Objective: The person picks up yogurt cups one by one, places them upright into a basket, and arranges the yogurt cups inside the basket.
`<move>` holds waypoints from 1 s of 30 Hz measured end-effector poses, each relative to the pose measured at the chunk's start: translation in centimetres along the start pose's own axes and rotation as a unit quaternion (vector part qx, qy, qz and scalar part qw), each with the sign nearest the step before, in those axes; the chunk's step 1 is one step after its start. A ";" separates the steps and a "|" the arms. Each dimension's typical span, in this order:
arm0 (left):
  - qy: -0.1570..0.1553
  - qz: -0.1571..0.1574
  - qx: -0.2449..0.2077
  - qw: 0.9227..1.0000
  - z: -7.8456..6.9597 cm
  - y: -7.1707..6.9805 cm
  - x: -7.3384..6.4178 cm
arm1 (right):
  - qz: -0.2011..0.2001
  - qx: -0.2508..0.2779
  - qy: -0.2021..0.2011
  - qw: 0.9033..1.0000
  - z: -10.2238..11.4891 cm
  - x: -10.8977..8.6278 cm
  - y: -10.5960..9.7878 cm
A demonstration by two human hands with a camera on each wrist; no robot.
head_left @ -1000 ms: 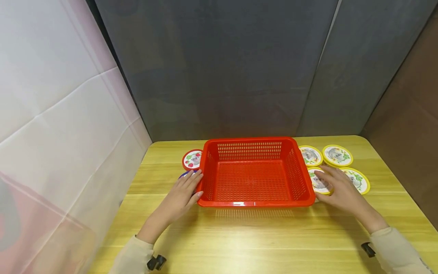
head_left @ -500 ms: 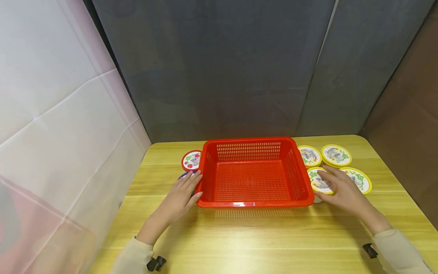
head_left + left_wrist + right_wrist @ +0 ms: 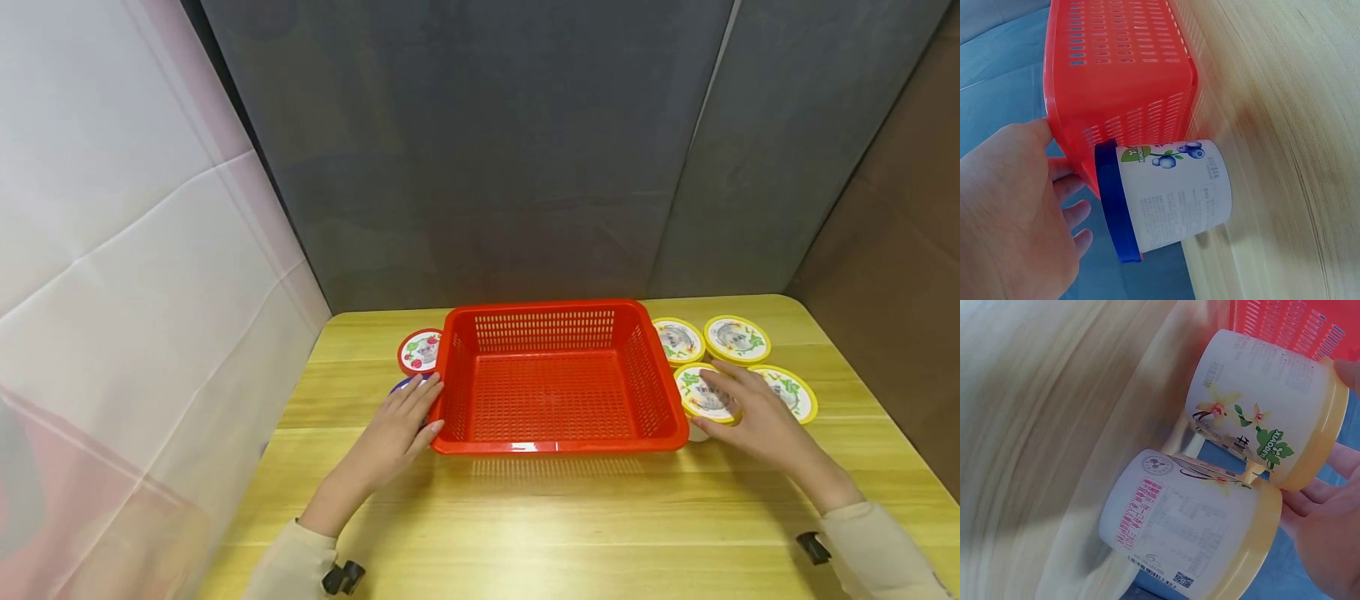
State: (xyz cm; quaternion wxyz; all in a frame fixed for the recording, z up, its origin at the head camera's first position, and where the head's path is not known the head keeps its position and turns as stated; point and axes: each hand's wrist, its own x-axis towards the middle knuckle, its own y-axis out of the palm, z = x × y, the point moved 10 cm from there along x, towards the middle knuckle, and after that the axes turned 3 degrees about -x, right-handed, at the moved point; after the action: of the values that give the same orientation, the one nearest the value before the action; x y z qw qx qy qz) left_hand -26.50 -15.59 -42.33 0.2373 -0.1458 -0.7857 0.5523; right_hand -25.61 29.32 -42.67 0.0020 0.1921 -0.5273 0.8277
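Tub (image 3: 1260, 394) with yellow lid, just right of red basket (image 3: 600, 447), is pinched by right hand (image 3: 752, 419), basket's left rim touched by uncurled left hand (image 3: 396, 427); neighbouring tub (image 3: 1188, 519), farther right of basket, might be toppled if its lid were snagged.

Red-lidded tub (image 3: 420, 351) partly hidden by basket (image 3: 547, 392), sleeves (image 3: 291, 560) cropped
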 end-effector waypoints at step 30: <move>-0.018 0.013 -0.015 1.000 0.1 0.1 0.0 | -0.017 0.006 0.010 1.000 -0.2 0.6 -2.3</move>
State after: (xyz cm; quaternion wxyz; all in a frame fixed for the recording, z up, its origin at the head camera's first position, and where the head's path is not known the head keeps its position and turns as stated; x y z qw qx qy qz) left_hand -26.51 -15.66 -42.44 0.2138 -0.1496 -0.7959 0.5463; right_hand -25.75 30.39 -40.54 0.0201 0.1928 -0.5189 0.8326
